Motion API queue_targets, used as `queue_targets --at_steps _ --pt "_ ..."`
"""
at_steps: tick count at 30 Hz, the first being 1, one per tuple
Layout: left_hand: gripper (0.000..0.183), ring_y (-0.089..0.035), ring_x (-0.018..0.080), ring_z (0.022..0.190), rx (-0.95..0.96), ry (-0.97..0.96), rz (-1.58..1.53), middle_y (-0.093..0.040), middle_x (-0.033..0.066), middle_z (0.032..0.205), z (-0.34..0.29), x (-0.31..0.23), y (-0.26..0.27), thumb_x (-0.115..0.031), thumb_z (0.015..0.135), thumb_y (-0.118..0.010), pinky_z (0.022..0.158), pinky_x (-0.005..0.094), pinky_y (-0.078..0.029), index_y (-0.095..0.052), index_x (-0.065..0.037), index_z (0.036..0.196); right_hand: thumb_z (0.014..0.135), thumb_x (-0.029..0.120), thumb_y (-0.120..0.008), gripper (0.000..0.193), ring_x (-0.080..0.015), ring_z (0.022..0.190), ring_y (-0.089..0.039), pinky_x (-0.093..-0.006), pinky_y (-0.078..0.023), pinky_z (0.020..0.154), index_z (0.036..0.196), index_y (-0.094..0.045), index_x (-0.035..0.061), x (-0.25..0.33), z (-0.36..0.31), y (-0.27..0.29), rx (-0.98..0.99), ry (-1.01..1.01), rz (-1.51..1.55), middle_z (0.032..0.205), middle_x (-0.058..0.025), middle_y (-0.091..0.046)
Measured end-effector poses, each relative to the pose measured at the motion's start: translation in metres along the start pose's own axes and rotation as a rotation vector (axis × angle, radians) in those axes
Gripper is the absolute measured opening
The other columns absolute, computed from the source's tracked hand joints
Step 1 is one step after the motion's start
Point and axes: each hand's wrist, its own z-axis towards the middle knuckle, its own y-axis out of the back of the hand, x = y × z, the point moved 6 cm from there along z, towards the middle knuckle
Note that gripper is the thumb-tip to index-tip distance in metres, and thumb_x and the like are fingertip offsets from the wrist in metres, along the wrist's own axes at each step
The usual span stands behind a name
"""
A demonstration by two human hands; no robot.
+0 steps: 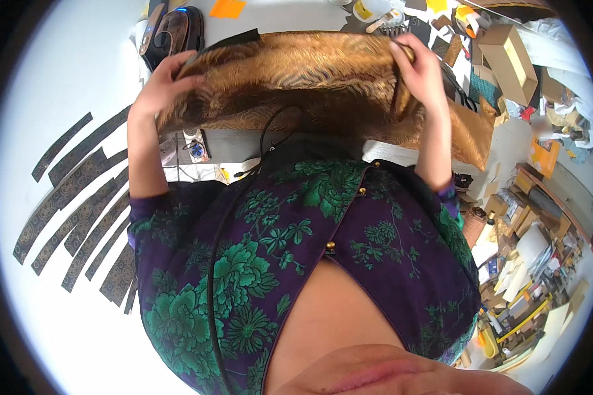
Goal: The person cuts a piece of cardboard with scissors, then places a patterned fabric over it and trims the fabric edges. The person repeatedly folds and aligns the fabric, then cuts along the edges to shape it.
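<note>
A wide piece of shiny golden-brown patterned fabric (303, 59) stretches between my two hands, its lower part in shadow and hanging over the table's near edge. My left hand (168, 85) grips its left end, thumb on the near face and fingers partly hidden behind the edge. At the right end, my right hand (420, 74) is closed on the upper edge, where the cloth folds. A dark strip (234, 43) lies along the fabric's upper left edge, close to my left hand. More golden cloth (468, 135) trails off past my right wrist.
A dark appliance with a blue light (176, 36) stands beyond my left hand. Several dark patterned strips (72, 178) lie on the white surface at left. An open cardboard box (507, 62) and scraps crowd the right. A black cord (212, 289) hangs down my front.
</note>
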Motion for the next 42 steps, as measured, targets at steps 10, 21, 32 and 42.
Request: queue_targets --at_steps 10,21,32,42 --pt "0.048 -0.056 0.0347 0.115 -0.316 -0.114 0.992 -0.060 0.0198 0.122 0.092 0.037 0.007 -0.020 0.089 -0.070 0.098 0.0416 -0.047 -0.052 -0.002 0.130 0.090 0.037 -0.072 0.031 -0.0276 0.056 -0.059 -0.0371 -0.049 0.059 0.091 -0.066 0.0063 -0.096 0.027 -0.075 -0.023 -0.162 -0.112 0.062 -0.0117 -0.061" --pt "0.030 -0.063 0.0308 0.094 -0.275 -0.552 0.619 -0.068 0.0104 0.099 0.124 0.002 -0.096 -0.027 0.088 -0.071 0.083 0.0378 -0.051 -0.068 -0.006 0.109 0.090 0.023 -0.072 0.021 -0.0324 0.068 -0.065 -0.0388 -0.052 0.064 0.092 -0.062 0.0048 -0.085 0.023 -0.081 -0.186 0.042 -0.101 0.074 -0.0129 -0.065" --pt "0.013 -0.062 0.0375 0.072 -0.446 -0.617 0.680 -0.065 0.0130 0.077 0.149 0.004 -0.097 -0.020 0.095 -0.061 0.064 0.0420 -0.050 -0.058 -0.008 0.097 0.092 0.022 -0.069 0.023 -0.0372 0.061 -0.062 -0.0431 -0.048 0.056 0.088 -0.054 0.0047 -0.091 0.027 -0.084 -0.241 -0.063 -0.225 0.066 -0.0159 -0.062" --pt "0.015 -0.062 0.0400 0.079 -0.335 -0.517 0.648 -0.065 0.0163 0.083 0.164 0.011 -0.094 -0.023 0.099 -0.056 0.069 0.0442 -0.050 -0.059 -0.009 0.102 0.093 0.022 -0.069 0.023 -0.0352 0.059 -0.063 -0.0402 -0.049 0.058 0.090 -0.055 0.0041 -0.112 0.036 -0.086 -0.257 -0.102 -0.187 0.067 -0.0166 -0.063"
